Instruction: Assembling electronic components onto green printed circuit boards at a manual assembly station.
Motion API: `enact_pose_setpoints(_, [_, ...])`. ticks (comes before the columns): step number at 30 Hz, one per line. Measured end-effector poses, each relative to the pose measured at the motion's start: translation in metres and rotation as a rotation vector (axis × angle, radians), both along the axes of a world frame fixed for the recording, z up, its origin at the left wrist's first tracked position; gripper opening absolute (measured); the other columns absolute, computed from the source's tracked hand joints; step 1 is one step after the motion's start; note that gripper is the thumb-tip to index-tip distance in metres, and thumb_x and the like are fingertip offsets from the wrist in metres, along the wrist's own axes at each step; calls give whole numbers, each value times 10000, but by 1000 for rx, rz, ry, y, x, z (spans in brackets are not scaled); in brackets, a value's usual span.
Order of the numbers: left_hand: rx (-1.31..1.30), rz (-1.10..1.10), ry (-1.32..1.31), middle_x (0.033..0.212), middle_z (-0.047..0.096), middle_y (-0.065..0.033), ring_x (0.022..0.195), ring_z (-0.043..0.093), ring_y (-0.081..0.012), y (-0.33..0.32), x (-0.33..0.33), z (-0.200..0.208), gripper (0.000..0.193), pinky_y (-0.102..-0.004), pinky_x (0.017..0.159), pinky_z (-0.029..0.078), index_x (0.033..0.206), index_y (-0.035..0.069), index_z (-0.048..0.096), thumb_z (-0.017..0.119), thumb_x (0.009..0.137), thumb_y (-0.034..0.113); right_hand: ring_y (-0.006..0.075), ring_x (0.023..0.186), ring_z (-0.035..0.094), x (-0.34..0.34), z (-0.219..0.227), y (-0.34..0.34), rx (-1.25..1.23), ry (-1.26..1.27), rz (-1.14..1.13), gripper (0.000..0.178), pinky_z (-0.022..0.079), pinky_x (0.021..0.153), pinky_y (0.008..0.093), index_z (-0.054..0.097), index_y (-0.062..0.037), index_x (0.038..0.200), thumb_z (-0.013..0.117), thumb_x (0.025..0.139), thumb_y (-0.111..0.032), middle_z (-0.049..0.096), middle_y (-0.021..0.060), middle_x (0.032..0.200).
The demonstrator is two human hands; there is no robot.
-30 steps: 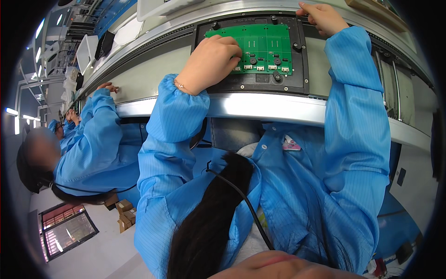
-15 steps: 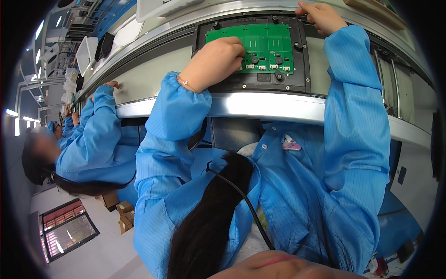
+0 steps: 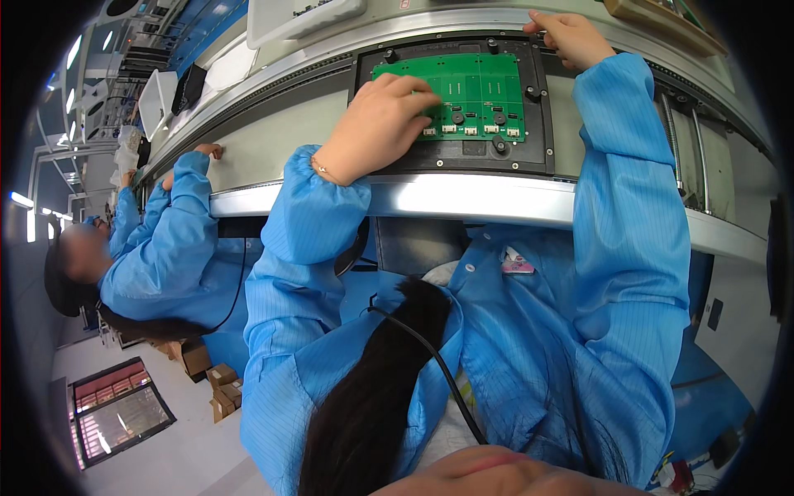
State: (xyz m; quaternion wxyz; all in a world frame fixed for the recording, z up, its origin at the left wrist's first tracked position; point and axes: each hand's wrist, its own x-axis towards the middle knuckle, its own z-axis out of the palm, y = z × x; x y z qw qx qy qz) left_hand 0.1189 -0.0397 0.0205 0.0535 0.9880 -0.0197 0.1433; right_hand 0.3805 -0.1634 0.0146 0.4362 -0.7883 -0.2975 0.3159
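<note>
A green circuit board [image 3: 473,87] lies in a black carrier frame [image 3: 538,136] on the conveyor line. White connectors [image 3: 470,130] and small round black parts [image 3: 499,119] stand along its near side. My left hand [image 3: 382,124] hovers over the board's left part, hiding it. Its fingers are bent, with thumb and fingertips apart, and I see nothing between them. Beyond the carrier's far right corner, my right hand [image 3: 575,40] has thumb and forefinger close together and the other fingers curled. Anything in that pinch is too small to make out.
A white tray [image 3: 273,29] with small dark parts stands beyond the rail, and a brown-edged tray [image 3: 662,29] at the far right. The metal rail [image 3: 471,194] runs along my side. A co-worker in blue [image 3: 169,248] works at my left.
My left hand has drawn back to the left, and its curled fingers have straightened and parted somewhat. My right hand stays in nearly the same place, still pinched.
</note>
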Motion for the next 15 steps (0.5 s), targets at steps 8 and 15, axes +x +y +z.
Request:
enact_pose_setpoints(8, [37,6,-4,907,616,-34,864,531,-236,4,9,4,77,-328,818,440,805,56,692,650,751,91,17,477,233,0,-1,0,13,59,-42,407,146,430,178,660,-98,1032,486,930,-451,364,-64,618])
enact_pose_setpoints(15, [45,47,108,890,617,-37,887,536,-245,4,16,3,75,-333,818,443,804,51,688,639,757,84,22,487,259,-7,16,-4,156,255,16,436,208,432,171,603,-47,1127,447,957,-416,390,-54,649])
